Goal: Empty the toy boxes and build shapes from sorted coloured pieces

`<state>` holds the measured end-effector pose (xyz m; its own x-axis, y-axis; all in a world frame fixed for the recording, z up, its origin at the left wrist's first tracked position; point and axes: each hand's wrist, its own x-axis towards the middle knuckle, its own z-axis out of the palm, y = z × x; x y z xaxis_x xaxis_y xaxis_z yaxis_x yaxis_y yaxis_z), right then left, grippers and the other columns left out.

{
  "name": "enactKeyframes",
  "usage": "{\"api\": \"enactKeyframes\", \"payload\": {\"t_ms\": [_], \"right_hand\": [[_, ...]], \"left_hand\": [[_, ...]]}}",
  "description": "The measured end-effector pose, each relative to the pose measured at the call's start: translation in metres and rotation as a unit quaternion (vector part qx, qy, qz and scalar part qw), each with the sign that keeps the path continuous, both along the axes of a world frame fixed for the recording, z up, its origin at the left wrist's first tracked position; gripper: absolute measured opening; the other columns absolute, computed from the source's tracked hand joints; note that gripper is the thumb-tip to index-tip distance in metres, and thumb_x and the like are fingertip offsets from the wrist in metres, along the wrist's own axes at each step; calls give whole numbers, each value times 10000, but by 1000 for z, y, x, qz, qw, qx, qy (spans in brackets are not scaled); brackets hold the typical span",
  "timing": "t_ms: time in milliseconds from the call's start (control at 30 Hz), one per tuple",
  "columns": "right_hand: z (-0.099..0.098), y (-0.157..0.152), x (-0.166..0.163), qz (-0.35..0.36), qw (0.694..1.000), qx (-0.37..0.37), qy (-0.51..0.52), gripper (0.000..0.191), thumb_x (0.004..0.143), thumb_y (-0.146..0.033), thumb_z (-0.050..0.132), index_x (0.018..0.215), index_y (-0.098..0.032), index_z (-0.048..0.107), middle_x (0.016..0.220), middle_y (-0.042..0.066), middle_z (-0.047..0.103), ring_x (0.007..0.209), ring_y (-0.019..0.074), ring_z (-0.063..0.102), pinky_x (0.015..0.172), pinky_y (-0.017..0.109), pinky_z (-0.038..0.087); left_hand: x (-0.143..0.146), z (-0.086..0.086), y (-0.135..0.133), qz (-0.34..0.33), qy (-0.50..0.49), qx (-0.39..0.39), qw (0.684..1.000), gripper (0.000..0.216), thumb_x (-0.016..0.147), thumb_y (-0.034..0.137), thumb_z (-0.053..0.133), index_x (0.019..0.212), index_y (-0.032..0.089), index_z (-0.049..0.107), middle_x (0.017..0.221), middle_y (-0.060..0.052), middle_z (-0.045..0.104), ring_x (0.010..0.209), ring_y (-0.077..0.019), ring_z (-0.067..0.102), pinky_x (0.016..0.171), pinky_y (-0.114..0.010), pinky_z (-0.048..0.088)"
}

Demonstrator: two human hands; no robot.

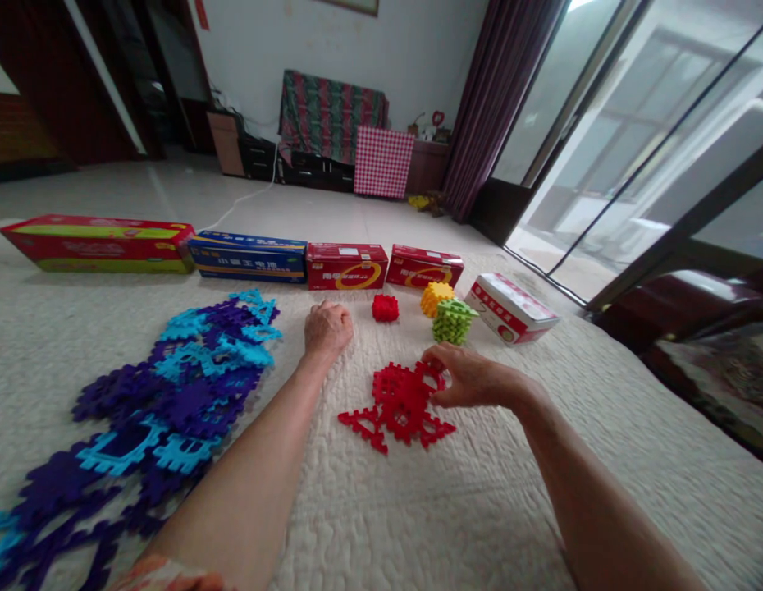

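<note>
My left hand rests on the quilted cover, its fingers curled under; whether anything is inside them is hidden. Over at the right, my right hand pinches the edge of a red plastic interlocking piece with thumb and fingers. That piece lies at the upper right of a small heap of red interlocking pieces, some of them triangular. Beyond the hands sits a red stack of pieces. A yellow stack and a green stack stand just past my right hand.
Purple pieces and light-blue pieces spread in a pile on the left. Along the back runs a row of boxes: a long red-and-green box, a blue box, two red boxes, and a white-and-red box at right.
</note>
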<state>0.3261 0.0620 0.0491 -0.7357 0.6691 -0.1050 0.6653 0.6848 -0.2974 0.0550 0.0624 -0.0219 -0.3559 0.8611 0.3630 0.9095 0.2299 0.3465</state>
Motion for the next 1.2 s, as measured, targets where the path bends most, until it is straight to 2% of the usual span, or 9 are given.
{"api": "enactKeyframes", "payload": {"t_ms": [167,400,533,733,900,1033,1100,1200], "right_hand": [[3,12,-8,-6,994,57,88,396,681,-262,689,1071,-218,633,967,58,643,819,189,596,737,324,500],[-11,58,-56,-27,980,87,179,492,690,-199,644,1178,-169,598,1069,103,649,926,228,601,807,366,499],[-16,87,-77,-32,974,130,184,508,668,-170,644,1176,-163,617,1095,118,645,1022,265,586,910,423,476],[-18,108,-89,-33,979,120,161,525,679,-165,641,1203,-173,609,1086,108,633,1012,256,599,930,412,477],[-23,105,-86,-20,970,135,199,554,685,-165,647,1235,-176,577,1177,129,602,1085,275,580,956,449,473],[-24,88,-74,8,950,167,262,443,731,-159,602,1173,-197,611,1159,123,630,1058,266,593,915,453,488],[-23,75,-66,6,954,143,263,348,752,-166,577,1093,-191,646,1079,107,664,964,235,623,849,409,512],[-18,50,-51,14,974,47,223,236,768,-192,574,983,-189,671,958,66,697,833,181,643,765,333,525]], "left_hand": [[2,1,-1,7,-8,-4,1000,288,869,226,463,896,227,750,995,-62,691,949,-228,594,812,-309,447],[3,0,-1,-1,-18,13,1000,276,861,204,467,850,219,742,966,-70,686,935,-228,583,825,-320,440],[3,0,-1,-4,-30,17,999,265,855,203,483,891,219,746,990,-74,686,948,-235,575,854,-335,444],[4,1,-2,-9,-42,19,999,262,858,199,495,924,219,748,999,-76,684,983,-236,568,890,-338,444],[4,3,-3,-10,-45,14,999,270,858,196,492,922,214,753,1000,-81,687,987,-245,570,880,-342,450],[4,4,-4,-6,-38,7,999,279,861,202,480,919,215,752,995,-82,685,998,-242,575,868,-333,453],[4,4,-4,-2,-35,5,999,281,858,196,475,907,215,752,998,-78,684,995,-238,578,868,-327,451],[4,4,-3,-5,-26,1,1000,282,859,194,472,902,208,751,1006,-81,684,984,-234,584,871,-326,450]]}}
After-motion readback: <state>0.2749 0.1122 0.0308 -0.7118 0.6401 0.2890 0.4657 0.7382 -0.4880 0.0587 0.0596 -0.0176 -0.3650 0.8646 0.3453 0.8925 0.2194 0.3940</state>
